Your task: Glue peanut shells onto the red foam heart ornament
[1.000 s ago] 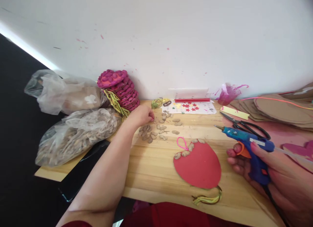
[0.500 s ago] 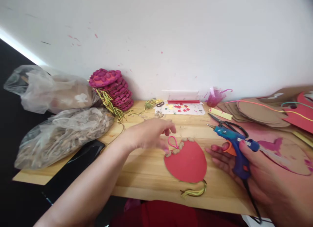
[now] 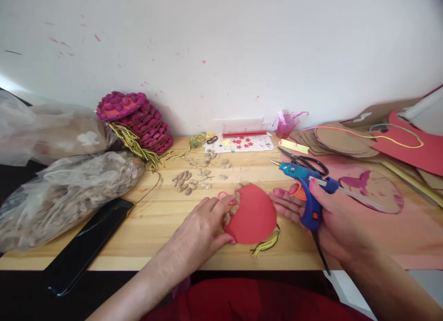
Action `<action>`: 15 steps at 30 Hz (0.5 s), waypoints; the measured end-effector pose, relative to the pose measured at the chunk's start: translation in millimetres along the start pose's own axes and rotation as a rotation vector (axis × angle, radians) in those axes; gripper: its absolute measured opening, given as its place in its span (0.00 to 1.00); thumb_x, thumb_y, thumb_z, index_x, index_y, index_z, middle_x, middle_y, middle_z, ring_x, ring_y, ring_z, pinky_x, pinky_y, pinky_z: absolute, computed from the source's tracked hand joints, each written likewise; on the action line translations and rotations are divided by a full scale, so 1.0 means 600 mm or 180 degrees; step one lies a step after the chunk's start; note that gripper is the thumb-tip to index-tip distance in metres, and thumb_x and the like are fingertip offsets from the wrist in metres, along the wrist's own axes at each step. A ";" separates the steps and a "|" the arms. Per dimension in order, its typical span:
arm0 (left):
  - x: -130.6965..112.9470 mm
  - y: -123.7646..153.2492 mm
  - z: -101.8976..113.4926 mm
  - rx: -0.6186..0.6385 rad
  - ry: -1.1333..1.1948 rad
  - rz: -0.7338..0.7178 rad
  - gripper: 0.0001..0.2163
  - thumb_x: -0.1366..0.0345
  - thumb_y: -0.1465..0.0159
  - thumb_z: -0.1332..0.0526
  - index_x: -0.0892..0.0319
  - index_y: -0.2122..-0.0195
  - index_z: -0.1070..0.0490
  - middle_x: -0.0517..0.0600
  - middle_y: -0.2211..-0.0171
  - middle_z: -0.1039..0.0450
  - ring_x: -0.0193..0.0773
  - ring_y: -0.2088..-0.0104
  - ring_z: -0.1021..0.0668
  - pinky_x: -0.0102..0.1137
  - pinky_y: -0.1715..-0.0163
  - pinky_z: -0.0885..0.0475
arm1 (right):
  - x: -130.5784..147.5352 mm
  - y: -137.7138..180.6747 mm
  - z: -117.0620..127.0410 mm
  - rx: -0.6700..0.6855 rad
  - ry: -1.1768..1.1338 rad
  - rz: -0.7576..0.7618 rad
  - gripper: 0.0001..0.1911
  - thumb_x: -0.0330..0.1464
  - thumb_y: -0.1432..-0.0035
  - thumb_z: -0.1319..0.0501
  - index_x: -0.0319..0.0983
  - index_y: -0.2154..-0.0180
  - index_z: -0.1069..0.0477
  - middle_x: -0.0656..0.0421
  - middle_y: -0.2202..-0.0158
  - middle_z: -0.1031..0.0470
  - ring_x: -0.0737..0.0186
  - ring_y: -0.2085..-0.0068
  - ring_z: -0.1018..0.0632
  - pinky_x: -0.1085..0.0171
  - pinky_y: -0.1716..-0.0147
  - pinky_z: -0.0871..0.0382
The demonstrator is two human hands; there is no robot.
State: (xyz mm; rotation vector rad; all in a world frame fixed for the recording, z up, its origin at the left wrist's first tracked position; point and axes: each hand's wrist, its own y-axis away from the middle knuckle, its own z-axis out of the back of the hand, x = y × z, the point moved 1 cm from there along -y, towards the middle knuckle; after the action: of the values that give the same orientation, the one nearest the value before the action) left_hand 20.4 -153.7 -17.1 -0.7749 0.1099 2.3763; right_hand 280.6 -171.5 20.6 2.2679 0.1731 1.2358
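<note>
A round red card (image 3: pixel 255 217) lies on the table in front of me, with several peanuts (image 3: pixel 234 210) along its left edge. A pink loop (image 3: pixel 223 195) sticks out at its upper left and a yellow-green tassel (image 3: pixel 266 243) at its lower right. My left hand (image 3: pixel 207 224) grips the card's left edge, thumb at the lower left and fingers beside the peanuts. In my right hand (image 3: pixel 321 210) is a blue glue gun (image 3: pixel 311 199), held just right of the card, its nozzle pointing up and left. The fingertips rest near the orange trigger.
Loose peanuts (image 3: pixel 182 181) lie beyond my left hand. A clear bag (image 3: pixel 69 192), a black tray (image 3: pixel 90 238) and a stack of purple discs (image 3: pixel 138 122) stand left. Star stickers (image 3: pixel 242 143) lie at the back. Scissors (image 3: pixel 304 162) and cardboard discs (image 3: pixel 342 141) are to the right.
My left hand has come down from above the pink loop onto the card's left edge, uncovering the loose peanuts. The view has shifted; the glue gun stays in my right hand.
</note>
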 end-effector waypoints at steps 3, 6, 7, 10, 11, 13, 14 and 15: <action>-0.012 0.002 -0.019 -0.0134 -0.0026 -0.0006 0.45 0.61 0.45 0.26 0.45 0.32 0.52 0.55 0.49 0.28 0.50 0.50 0.24 0.45 0.49 0.28 | 0.004 -0.012 -0.018 0.0167 0.0004 0.0054 0.11 0.34 0.32 0.44 0.36 0.56 0.26 0.42 0.58 0.15 0.49 0.50 0.17 0.52 0.48 0.24; -0.025 0.005 -0.031 -0.0251 -0.0110 -0.0015 0.43 0.59 0.43 0.28 0.48 0.31 0.53 0.56 0.51 0.26 0.49 0.53 0.23 0.45 0.51 0.27 | 0.003 -0.028 -0.022 0.0217 -0.0013 0.0131 0.14 0.35 0.30 0.48 0.37 0.53 0.27 0.42 0.57 0.15 0.50 0.52 0.17 0.53 0.50 0.23; -0.027 0.005 -0.031 -0.0264 -0.0126 -0.0038 0.41 0.59 0.41 0.29 0.50 0.31 0.51 0.56 0.52 0.25 0.48 0.54 0.23 0.44 0.51 0.26 | 0.002 -0.032 -0.020 0.0185 -0.0014 0.0160 0.16 0.36 0.29 0.51 0.38 0.55 0.26 0.43 0.59 0.15 0.51 0.53 0.16 0.54 0.53 0.21; -0.020 0.005 -0.006 -0.0391 -0.0099 -0.0088 0.24 0.58 0.36 0.34 0.55 0.40 0.36 0.53 0.59 0.22 0.43 0.59 0.21 0.38 0.56 0.26 | 0.002 -0.031 -0.011 0.0117 0.0081 0.0210 0.18 0.39 0.30 0.51 0.40 0.64 0.25 0.44 0.57 0.15 0.47 0.52 0.16 0.52 0.55 0.20; -0.012 0.004 0.012 -0.0526 -0.0117 -0.0069 0.17 0.57 0.34 0.36 0.56 0.47 0.29 0.52 0.62 0.21 0.42 0.61 0.21 0.36 0.58 0.26 | 0.003 -0.027 -0.007 0.0113 0.0161 0.0322 0.16 0.39 0.31 0.49 0.41 0.64 0.25 0.45 0.56 0.16 0.45 0.52 0.17 0.49 0.55 0.20; 0.013 0.001 0.059 -0.0733 -0.0404 0.0164 0.09 0.59 0.32 0.40 0.57 0.63 0.23 0.51 0.67 0.21 0.41 0.64 0.21 0.35 0.60 0.27 | 0.005 -0.014 0.002 -0.0101 0.0199 0.0268 0.12 0.37 0.34 0.45 0.42 0.63 0.24 0.45 0.57 0.15 0.42 0.52 0.17 0.46 0.55 0.20; 0.028 -0.003 0.085 -0.0810 -0.0647 0.0323 0.10 0.61 0.31 0.41 0.57 0.66 0.23 0.52 0.68 0.21 0.41 0.63 0.22 0.35 0.59 0.28 | 0.006 -0.007 0.006 -0.0215 0.0189 0.0199 0.11 0.37 0.36 0.43 0.41 0.62 0.24 0.43 0.59 0.15 0.40 0.53 0.16 0.46 0.55 0.20; 0.044 -0.007 0.110 -0.0865 -0.0878 0.0506 0.09 0.63 0.32 0.41 0.58 0.66 0.22 0.52 0.66 0.21 0.42 0.62 0.22 0.36 0.58 0.28 | 0.005 -0.001 0.011 -0.0324 0.0153 0.0114 0.10 0.37 0.38 0.42 0.41 0.61 0.23 0.43 0.60 0.15 0.39 0.53 0.17 0.45 0.54 0.20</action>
State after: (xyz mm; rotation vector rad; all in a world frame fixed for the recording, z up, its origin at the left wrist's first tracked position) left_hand -26.9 -118.9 23.0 -0.5672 -0.2811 2.6594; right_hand 287.7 -172.4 19.5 2.1641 0.0853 1.2888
